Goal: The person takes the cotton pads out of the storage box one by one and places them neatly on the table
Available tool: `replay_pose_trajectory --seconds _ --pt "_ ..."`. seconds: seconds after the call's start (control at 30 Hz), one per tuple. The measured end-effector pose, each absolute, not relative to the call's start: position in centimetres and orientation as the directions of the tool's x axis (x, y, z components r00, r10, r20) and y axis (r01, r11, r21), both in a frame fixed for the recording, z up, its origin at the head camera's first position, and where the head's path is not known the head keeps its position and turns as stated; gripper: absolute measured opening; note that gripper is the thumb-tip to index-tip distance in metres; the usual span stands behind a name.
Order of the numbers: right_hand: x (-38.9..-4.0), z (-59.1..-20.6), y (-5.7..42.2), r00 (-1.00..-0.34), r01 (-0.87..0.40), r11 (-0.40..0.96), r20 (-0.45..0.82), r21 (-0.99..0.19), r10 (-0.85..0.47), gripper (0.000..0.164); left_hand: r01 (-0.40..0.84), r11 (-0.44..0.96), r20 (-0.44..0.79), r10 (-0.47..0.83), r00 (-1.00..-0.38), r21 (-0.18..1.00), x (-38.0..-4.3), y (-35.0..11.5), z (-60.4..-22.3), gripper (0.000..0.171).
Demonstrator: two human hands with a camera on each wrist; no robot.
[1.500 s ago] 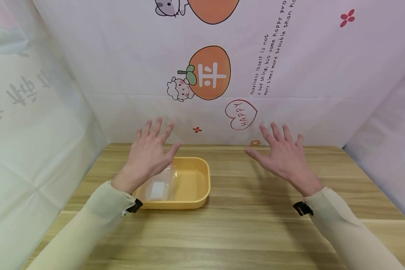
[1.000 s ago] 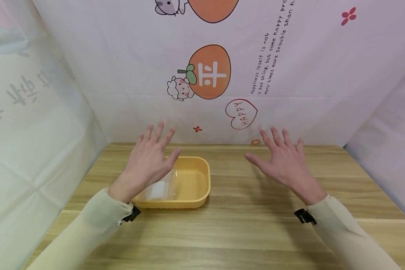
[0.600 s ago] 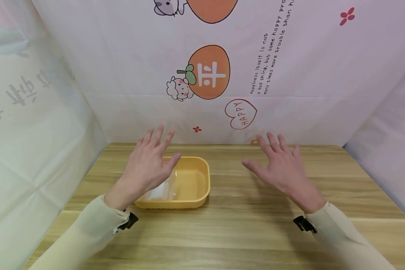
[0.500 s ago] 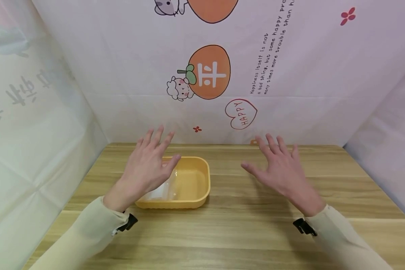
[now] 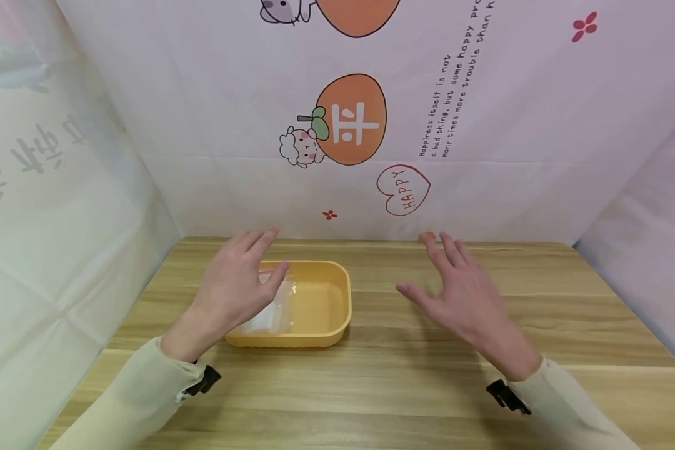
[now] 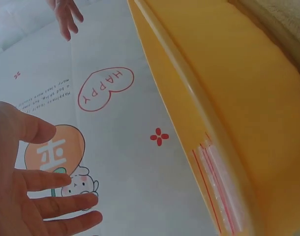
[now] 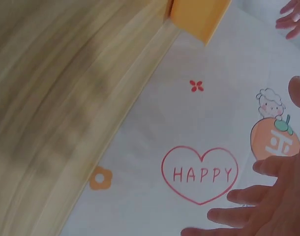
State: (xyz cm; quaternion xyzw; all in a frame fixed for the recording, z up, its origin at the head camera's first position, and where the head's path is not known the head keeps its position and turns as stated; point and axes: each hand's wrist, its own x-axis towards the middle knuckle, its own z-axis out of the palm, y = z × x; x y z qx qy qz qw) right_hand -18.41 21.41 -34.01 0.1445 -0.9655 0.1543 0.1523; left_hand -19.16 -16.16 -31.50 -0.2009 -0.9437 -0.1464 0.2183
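Note:
My left hand [image 5: 227, 287] hovers over the left part of a yellow plastic tray [image 5: 317, 339], fingers spread and holding nothing. Inside the tray, partly hidden beneath that hand, lies a clear zip bag [image 5: 281, 312] with a white label. The left wrist view shows the bag's red-lined edge [image 6: 221, 191] against the tray wall. My right hand [image 5: 467, 300] is held above the table to the right of the tray, its fingers extended and nothing in them. In the right wrist view, the right hand's fingers [image 7: 238, 216] stretch out in front of the printed cloth.
A wood-grain table [image 5: 382, 387] carries the tray. Behind it hangs a white cloth [image 5: 230, 112] printed with oranges, a red heart and writing. More white cloth closes in the left side [image 5: 45, 237] and the right side [image 5: 647, 206]. Both sleeves have black clips near the wrists.
Both hands have come down and slightly back toward me, the left from higher over the tray. The right has also shifted a little left. Tray and bag stay in place.

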Motion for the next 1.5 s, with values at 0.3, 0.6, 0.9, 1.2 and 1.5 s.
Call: replay_pose_trajectory --seconds 0.3,0.6,0.9,1.2,1.5 --pt "-17.1 -34.3 20.2 -0.891 -0.378 0.886 0.365 -0.269 -0.27 0.095 0.395 0.885 0.45 0.256 -0.856 0.248 -18.1 -17.3 -32.5 0.06" --pt "-15.8 -34.3 18.8 -0.922 -0.341 0.886 0.298 -0.314 -0.249 0.092 0.373 0.888 0.433 0.235 -0.87 0.269 -17.3 -18.5 -33.4 0.05" --pt "-15.5 -35.2 18.1 -0.897 -0.39 0.862 0.344 -0.324 -0.277 0.071 0.293 0.895 0.317 0.186 -0.93 0.337 -16.1 -20.3 -34.5 0.066" --pt "-15.4 -35.6 17.7 -0.889 -0.439 0.801 0.326 -0.407 -0.322 0.063 0.223 0.892 0.193 0.157 -0.968 0.392 -16.0 -23.0 -37.0 0.075" --pt "-15.6 -35.3 17.5 -0.909 -0.413 0.749 0.292 -0.519 -0.299 0.044 0.247 0.746 0.164 0.184 -0.969 0.619 -15.8 -25.1 -38.9 0.064"
